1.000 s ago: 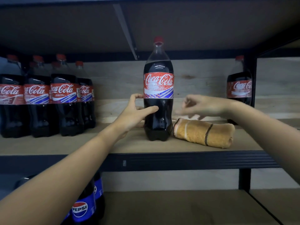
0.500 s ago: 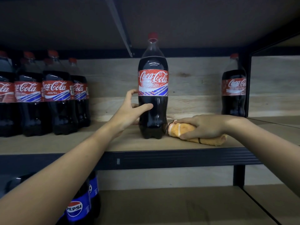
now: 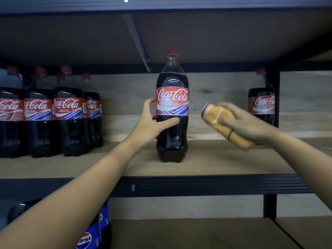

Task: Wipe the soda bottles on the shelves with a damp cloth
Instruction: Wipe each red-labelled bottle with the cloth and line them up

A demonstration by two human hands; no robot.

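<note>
Lifted off the shelf (image 3: pixel 206 164) since half a second ago, the cloth (image 3: pixel 224 123) now hangs in the air in the right hand (image 3: pixel 246 124), to the right of the bottle (image 3: pixel 172 112) and apart from it. Its folded orange roll is tilted, the upper end pointing toward the bottle, and the hand's fingers are curled round it from above; the hand and cloth are blurred. The left hand (image 3: pixel 152 123) has stayed on the bottle's left side just below the label, thumb across the dark front and fingers wrapped behind, gripping it. The bottle stands upright near the front edge of the wooden shelf, red cap on.

To the left a cluster of cola bottles (image 3: pixel 53 112) stands further back. A single cola bottle (image 3: pixel 261 103) stands at the right beside the black post (image 3: pixel 273 97). On the shelf below, at lower left, are Pepsi bottles (image 3: pixel 93 234).
</note>
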